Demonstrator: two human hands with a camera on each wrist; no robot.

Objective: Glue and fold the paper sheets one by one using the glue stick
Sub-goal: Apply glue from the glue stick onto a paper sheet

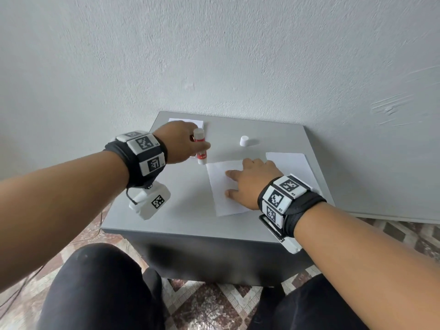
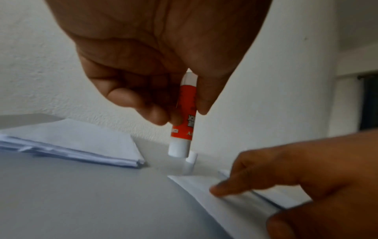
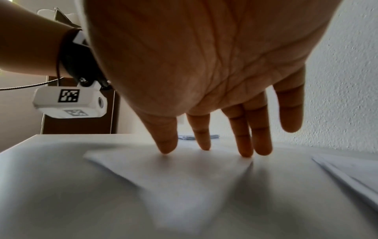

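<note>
Grey tabletop (image 1: 181, 210) against a pale wall: your right hand (image 1: 250, 184) lies flat, fingers straight, pinning the thin, slippery sheet (image 1: 220, 186) at centre. Your left hand (image 1: 177, 142), at ten o'clock, pinches the uncapped glue stick (image 1: 199, 148) mid-barrel. Keep holding the stiff barrel there; unpinned, the light paper may skid.

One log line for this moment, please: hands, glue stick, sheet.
left hand: holds uncapped glue stick upright | right hand: fingers flat on paper sheet | cap: on table | gluing: not started
</note>
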